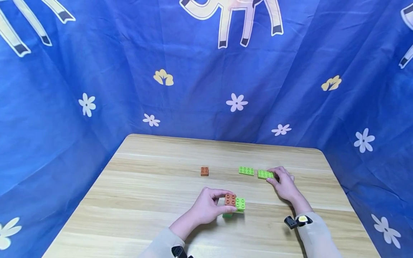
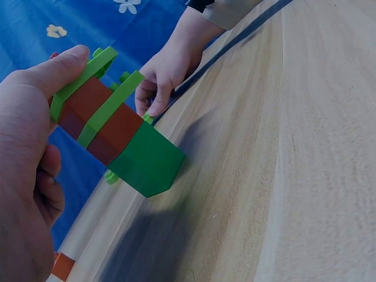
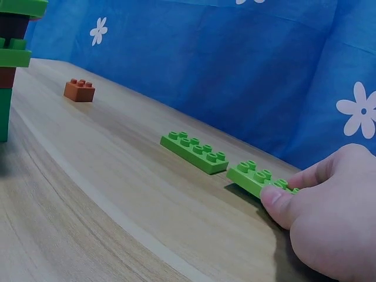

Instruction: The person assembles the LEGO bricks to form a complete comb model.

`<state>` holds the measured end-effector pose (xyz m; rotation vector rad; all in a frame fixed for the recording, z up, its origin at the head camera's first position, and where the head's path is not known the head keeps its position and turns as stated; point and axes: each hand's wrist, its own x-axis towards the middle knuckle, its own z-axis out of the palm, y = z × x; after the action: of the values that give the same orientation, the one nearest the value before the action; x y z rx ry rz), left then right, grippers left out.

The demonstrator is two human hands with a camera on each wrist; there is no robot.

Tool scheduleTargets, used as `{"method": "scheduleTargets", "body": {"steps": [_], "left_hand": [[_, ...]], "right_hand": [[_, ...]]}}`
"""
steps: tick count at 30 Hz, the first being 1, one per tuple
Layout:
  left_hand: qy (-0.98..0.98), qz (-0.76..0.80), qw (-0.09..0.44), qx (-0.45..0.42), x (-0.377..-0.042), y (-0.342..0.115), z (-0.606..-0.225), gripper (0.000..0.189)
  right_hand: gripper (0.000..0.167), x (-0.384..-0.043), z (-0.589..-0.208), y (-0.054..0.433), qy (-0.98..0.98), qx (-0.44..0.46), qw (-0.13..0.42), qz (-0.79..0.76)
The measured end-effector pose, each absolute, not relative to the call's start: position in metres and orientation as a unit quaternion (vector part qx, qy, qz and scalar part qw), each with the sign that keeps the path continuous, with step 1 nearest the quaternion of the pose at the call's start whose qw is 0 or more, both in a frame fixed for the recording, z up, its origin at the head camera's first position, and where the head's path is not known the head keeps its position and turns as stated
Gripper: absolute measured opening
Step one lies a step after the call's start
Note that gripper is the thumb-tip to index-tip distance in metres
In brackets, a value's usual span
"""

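My left hand (image 1: pixel 206 208) grips a stack of toy building bricks (image 2: pixel 100 111) near its top. The stack has a dark green brick (image 2: pixel 150 158) at the bottom, then brown bricks alternating with thin light green plates that jut to one side. A brown brick (image 1: pixel 230 199) tops it; whether the base touches the table is unclear. Farther right, my right hand (image 1: pixel 284 184) pinches the end of a light green studded plate (image 3: pixel 252 177) between thumb and fingers. A shadow shows under that plate's near edge. Just left of it lies a second light green plate (image 3: pixel 194 151).
A loose brown brick (image 1: pixel 204 171) sits on the wooden table (image 1: pixel 155 172), left of the plates. Behind and at the sides hangs a blue curtain (image 1: pixel 200 89) printed with flowers and animal legs.
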<state>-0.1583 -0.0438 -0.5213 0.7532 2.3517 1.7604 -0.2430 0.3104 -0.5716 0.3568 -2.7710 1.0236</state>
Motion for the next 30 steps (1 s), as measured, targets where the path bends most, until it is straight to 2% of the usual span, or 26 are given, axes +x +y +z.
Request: {"method": "scheduleTargets", "body": {"steps": [14, 30], "left_hand": [[0.77, 0.583, 0.055, 0.254, -0.158, -0.043, -0.523, 0.043], [0.767, 0.588, 0.057, 0.249, -0.159, -0.044, -0.521, 0.042]], "right_hand": [[0.038, -0.231, -0.556, 0.309, -0.926, 0.121, 0.074, 0.35], [0.037, -0.211, -0.517, 0.294, -0.909, 0.206, 0.126, 0.34]]}}
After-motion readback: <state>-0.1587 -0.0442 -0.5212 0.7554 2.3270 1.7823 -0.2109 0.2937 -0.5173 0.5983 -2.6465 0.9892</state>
